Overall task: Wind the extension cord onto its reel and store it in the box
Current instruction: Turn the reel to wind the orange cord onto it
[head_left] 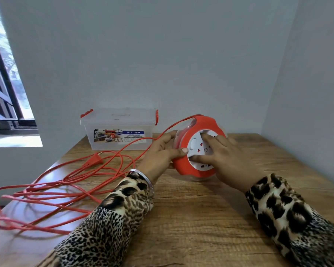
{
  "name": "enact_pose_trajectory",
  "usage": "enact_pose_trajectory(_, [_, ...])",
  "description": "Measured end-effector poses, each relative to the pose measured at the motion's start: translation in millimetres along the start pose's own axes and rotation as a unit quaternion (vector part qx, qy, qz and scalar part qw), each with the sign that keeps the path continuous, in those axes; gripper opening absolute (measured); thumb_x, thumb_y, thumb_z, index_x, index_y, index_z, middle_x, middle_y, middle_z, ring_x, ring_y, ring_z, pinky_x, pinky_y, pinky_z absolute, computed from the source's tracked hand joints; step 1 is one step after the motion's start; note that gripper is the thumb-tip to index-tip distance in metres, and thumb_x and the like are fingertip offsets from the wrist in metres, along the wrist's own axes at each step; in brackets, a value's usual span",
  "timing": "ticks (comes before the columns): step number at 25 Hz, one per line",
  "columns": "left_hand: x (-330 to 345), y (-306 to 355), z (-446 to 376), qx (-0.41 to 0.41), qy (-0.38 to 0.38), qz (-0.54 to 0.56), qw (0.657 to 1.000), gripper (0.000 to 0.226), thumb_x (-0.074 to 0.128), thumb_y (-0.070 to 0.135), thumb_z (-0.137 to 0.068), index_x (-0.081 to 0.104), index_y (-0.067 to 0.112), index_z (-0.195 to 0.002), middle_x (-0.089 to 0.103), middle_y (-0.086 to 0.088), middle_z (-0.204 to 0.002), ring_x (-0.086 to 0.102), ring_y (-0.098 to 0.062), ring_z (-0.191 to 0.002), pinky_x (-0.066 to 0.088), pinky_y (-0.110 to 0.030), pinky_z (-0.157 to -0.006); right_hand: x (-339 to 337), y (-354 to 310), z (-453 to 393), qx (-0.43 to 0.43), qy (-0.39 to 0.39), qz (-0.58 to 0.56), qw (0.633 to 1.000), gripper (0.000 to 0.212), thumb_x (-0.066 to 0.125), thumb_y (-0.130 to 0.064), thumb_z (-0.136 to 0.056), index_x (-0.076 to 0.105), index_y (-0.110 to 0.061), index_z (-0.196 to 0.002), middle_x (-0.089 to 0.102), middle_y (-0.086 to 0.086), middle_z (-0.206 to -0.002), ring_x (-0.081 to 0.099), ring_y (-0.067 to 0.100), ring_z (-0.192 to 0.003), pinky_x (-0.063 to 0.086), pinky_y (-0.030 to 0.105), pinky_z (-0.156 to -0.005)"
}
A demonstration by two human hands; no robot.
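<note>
My left hand (163, 151) grips the round red plastic reel (198, 149), tilted up on the grainy wooden table (191, 218); right hand (223, 155) fingers spread flat on its white socket face. Orange cord (66, 182) sprawls in loose loops left, clear lidded box (120, 130) behind.

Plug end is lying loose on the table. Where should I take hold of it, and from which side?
Probably pinch the plug by its flat orange body, coming from above with fingers across its sides. It lies flat on the table near the box, pins toward the box, cord trailing off its near-left end.
</note>
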State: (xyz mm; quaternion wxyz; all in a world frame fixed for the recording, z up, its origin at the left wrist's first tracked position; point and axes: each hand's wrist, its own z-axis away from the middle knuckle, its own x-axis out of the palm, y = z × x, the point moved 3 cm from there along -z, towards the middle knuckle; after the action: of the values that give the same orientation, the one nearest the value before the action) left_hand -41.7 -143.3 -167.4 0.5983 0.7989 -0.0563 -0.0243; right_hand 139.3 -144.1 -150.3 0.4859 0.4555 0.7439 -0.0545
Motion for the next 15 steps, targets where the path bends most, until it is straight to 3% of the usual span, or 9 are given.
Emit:
enact_pose_trajectory(3, [2.3,-0.6,2.1,0.008,0.014,-0.001,1.000,0.045,0.073,0.016,-0.082,0.061,0.035,-0.122,0.065,0.005,-0.125,0.066,-0.026,-0.107,0.060,-0.039,-0.074,-2.1,2.2,0.2,0.005,0.034,0.033,0.999,0.047,0.076,-0.015,-0.070,0.068,-0.037,-0.111,0.058,0.024,-0.126,0.060,0.041,-0.101,0.047,0.049,-0.079])
enact_pose_trajectory(5, [5.1,-0.1,3.8,0.012,0.032,-0.004,0.999,0.048,0.074,0.015,-0.081,0.061,0.033,-0.124,0.049,0.002,-0.143,0.059,-0.032,-0.117,0.059,-0.048,-0.080,-1.6,2.9,1.8,0.012,0.049,0.037,0.998,0.041,0.068,-0.024,-0.074,0.067,-0.035,-0.114,0.060,0.025,-0.122,0.061,0.041,-0.096,0.046,0.049,-0.076])
enact_pose_trajectory(8, [8.0,0.5,5.2,0.021,0.062,-0.021,0.998,0.050,0.077,0.014,-0.079,0.060,0.030,-0.124,0.034,0.010,-0.151,0.053,-0.028,-0.125,0.061,-0.042,-0.076,-0.3,2.8,1.8,0.037,0.064,0.044,0.996,0.043,0.059,-0.026,-0.076,0.064,-0.034,-0.118,0.063,0.024,-0.115,0.062,0.037,-0.087,0.044,0.044,-0.073])
enact_pose_trajectory(11, [12.0,-4.1,4.7,0.046,0.085,-0.032,0.995,0.054,0.079,0.012,-0.077,0.060,0.026,-0.125,0.044,0.003,-0.141,0.056,-0.033,-0.120,0.061,-0.038,-0.071,3.9,7.5,3.4,0.115,0.062,0.025,0.991,0.052,0.068,-0.032,-0.076,0.053,-0.039,-0.126,0.070,0.008,-0.103,0.061,0.032,-0.084,0.042,0.039,-0.073])
enact_pose_trajectory(15, [21.8,-10.3,2.9,0.065,0.092,-0.037,0.993,0.052,0.082,0.020,-0.067,0.061,0.036,-0.112,0.060,-0.003,-0.127,0.059,-0.033,-0.116,0.052,-0.057,-0.090,6.0,15.6,8.4,0.252,0.080,-0.103,0.959,0.060,0.059,-0.062,-0.073,0.045,-0.043,-0.128,0.072,-0.001,-0.084,0.067,0.025,-0.076,0.048,0.032,-0.066])
